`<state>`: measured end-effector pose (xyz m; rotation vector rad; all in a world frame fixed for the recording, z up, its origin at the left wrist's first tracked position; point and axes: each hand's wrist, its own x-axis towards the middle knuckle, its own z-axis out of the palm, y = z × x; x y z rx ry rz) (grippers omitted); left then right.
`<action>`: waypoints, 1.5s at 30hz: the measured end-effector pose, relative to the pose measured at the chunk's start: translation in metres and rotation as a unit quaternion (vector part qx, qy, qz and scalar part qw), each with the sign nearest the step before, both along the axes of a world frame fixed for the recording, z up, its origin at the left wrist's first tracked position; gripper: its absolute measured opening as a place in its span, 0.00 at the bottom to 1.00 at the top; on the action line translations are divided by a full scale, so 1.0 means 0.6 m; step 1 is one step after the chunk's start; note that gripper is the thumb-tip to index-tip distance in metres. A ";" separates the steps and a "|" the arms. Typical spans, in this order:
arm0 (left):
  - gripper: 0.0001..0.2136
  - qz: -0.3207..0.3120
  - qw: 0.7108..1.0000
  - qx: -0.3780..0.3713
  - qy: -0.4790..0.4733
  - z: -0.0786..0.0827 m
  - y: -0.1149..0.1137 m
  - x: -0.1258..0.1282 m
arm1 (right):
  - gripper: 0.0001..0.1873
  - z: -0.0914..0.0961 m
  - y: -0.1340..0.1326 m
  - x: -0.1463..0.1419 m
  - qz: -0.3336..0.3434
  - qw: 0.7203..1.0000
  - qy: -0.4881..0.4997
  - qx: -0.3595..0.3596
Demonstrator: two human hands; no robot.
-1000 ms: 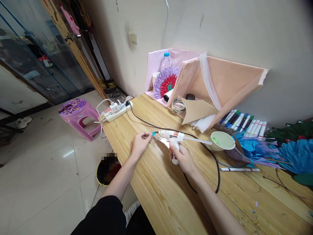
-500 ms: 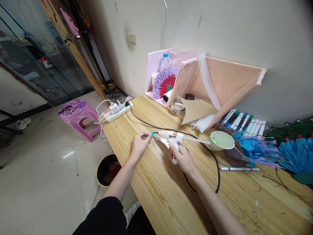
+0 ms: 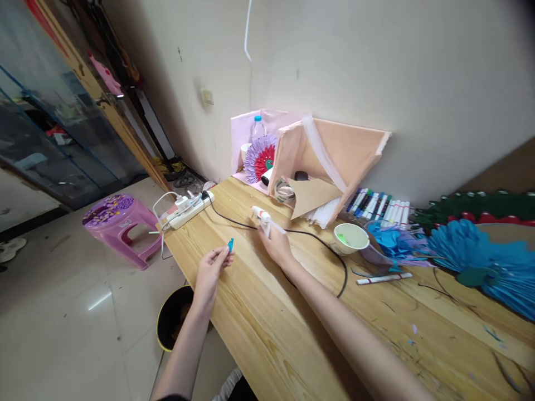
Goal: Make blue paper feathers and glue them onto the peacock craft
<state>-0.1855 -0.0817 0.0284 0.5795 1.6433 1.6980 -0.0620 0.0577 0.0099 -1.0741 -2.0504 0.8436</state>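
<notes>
Between thumb and fingertips, my left hand (image 3: 212,273) pinches a small blue paper piece (image 3: 230,244) above the near edge of the wooden table (image 3: 267,323). My right hand (image 3: 276,245) is closed around the handle of a white hot glue gun (image 3: 263,218), farther back over the table. The gun's nozzle points away to the left, and a glue stick sticks out of its rear. A gap separates the glue gun from the blue piece. My right fingers are partly hidden behind the gun and hand.
A power strip (image 3: 190,211) with plugs lies at the table's left edge; a black cord (image 3: 321,236) curves across the top. A paper bowl (image 3: 351,238), markers (image 3: 380,207) and blue paper feathers (image 3: 463,250) are at right. A pink stool (image 3: 121,223) and a bin (image 3: 173,317) stand on the floor.
The glue gun has moved away from the blue piece, farther back on the table. My left hand has drawn nearer to me with the piece. The camera view has shifted right.
</notes>
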 end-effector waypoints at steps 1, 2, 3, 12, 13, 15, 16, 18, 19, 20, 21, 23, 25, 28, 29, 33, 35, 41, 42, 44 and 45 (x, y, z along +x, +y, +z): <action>0.15 -0.014 1.000 -0.005 0.003 0.009 -0.010 0.009 | 0.16 -0.004 0.003 -0.008 0.006 1.000 -0.030 0.003; 0.14 -0.036 0.999 -0.011 0.009 0.018 -0.017 0.020 | 0.15 -0.006 0.005 -0.013 0.007 0.999 -0.040 0.004; 0.13 -0.060 0.998 -0.015 0.017 0.028 -0.024 0.032 | 0.14 -0.007 0.004 -0.015 0.002 0.999 -0.048 0.005; 0.10 -0.315 0.944 -0.042 0.093 0.100 0.028 0.160 | 0.17 0.084 -0.048 0.191 0.126 0.975 -0.171 0.064; 0.10 -0.339 0.935 -0.033 0.099 0.109 0.040 0.178 | 0.14 0.099 -0.056 0.239 0.142 0.973 -0.175 0.044; 0.09 -0.390 0.913 -0.013 0.116 0.126 0.064 0.217 | 0.13 0.125 -0.070 0.337 0.120 0.979 -0.162 -0.013; 0.08 -0.412 0.903 -0.002 0.118 0.134 0.076 0.237 | 0.13 0.136 -0.076 0.385 0.075 0.985 -0.151 -0.031; 0.08 -0.451 0.885 0.018 0.111 0.148 0.096 0.279 | 0.12 0.153 -0.085 0.470 -0.044 0.988 -0.141 -0.040; 0.07 -0.470 0.876 0.025 0.107 0.153 0.106 0.301 | 0.11 0.160 -0.091 0.507 -0.110 0.985 -0.125 -0.037; 0.07 -0.486 0.867 0.032 0.102 0.157 0.114 0.324 | 0.11 0.165 -0.096 0.538 -0.162 0.981 -0.102 -0.042; 0.07 -0.502 0.859 0.043 0.095 0.159 0.122 0.347 | 0.11 0.170 -0.103 0.564 -0.193 0.977 -0.067 -0.055; 0.08 -0.529 0.842 0.060 0.086 0.159 0.135 0.395 | 0.12 0.177 -0.118 0.602 -0.206 0.974 0.017 -0.088; 0.08 -0.556 0.823 0.078 0.084 0.154 0.144 0.443 | 0.12 0.182 -0.133 0.623 -0.183 0.971 0.095 -0.123; 0.08 -0.601 0.786 0.108 0.091 0.145 0.150 0.506 | 0.11 0.183 -0.149 0.638 -0.157 0.962 0.167 -0.148; 0.08 -0.615 0.774 0.116 0.093 0.143 0.150 0.524 | 0.10 0.183 -0.153 0.641 -0.155 0.960 0.184 -0.145; 0.07 -0.671 0.726 0.121 0.089 0.139 0.151 0.568 | 0.07 0.182 -0.159 0.659 -0.109 0.959 0.229 -0.126; 0.07 -0.699 0.700 0.113 0.094 0.141 0.153 0.579 | 0.07 0.183 -0.159 0.671 -0.076 0.964 0.222 -0.122; 0.08 -0.778 0.622 0.064 0.060 0.142 0.171 0.587 | 0.06 0.185 -0.157 0.698 -0.018 0.985 0.141 -0.095; 0.08 -0.793 0.605 0.052 0.048 0.140 0.174 0.587 | 0.06 0.185 -0.157 0.700 -0.006 0.987 0.127 -0.096; 0.08 -0.814 0.580 0.026 0.027 0.137 0.177 0.586 | 0.05 0.184 -0.155 0.703 0.017 0.989 0.108 -0.098; 0.08 -0.818 0.575 0.013 0.017 0.136 0.177 0.586 | 0.05 0.183 -0.155 0.703 0.025 0.989 0.103 -0.100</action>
